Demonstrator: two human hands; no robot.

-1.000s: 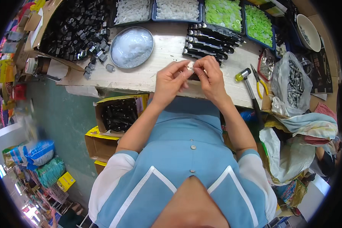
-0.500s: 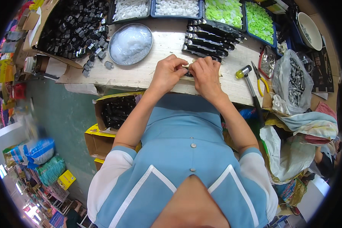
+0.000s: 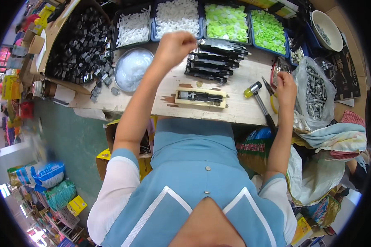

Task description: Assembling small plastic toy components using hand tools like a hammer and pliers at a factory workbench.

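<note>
My left hand (image 3: pixel 173 50) is raised at the near edge of a blue tray of white plastic parts (image 3: pixel 178 16), just left of a stack of black strip-like assemblies (image 3: pixel 214 59). Its fingers are closed; anything between them is too small to make out. Beside a red-rimmed tray of small metal parts (image 3: pixel 281 66), my right hand (image 3: pixel 287 88) has its fingers curled together, their contents hidden. Between my arms, a pale wooden jig (image 3: pixel 222 101) lies near the table edge with a black and metal assembly (image 3: pixel 200 96) in it. Neither hand touches the jig.
A hammer (image 3: pixel 254 90) and yellow-handled pliers (image 3: pixel 272 96) lie left of my right hand. Beyond them sits a clear bag of metal pieces (image 3: pixel 316 92). A round dish (image 3: pixel 132 70) and a box of black parts (image 3: pixel 80 49) stand left. Two trays of green pieces (image 3: pixel 226 24) line the back.
Both hands have left the spot near the table edge, uncovering the jig. My left hand moved up toward the white parts, my right hand out to the right. The whole view shifted slightly.
</note>
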